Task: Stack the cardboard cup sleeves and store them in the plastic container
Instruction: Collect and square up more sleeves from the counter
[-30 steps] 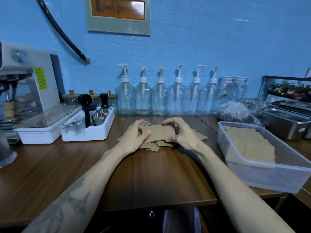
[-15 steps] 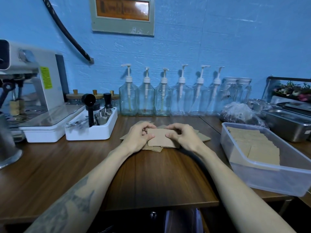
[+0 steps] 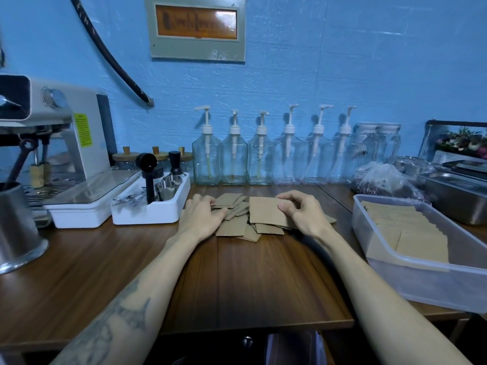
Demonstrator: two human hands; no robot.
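Right hand (image 3: 303,214) pinches a flat cup sleeve (image 3: 263,210) by its right edge over the loose pile (image 3: 237,227) mid-counter, left hand (image 3: 201,216) w/ relaxed fingers on the pile, plastic container (image 3: 421,283) at right; sleeves prob light, stiff-ish, bendable, so best gripped at edges

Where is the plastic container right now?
In the head view the plastic container sits at the right edge of the wooden counter, right of the right hand, in front of the steel trays, already holding stacked sleeves.
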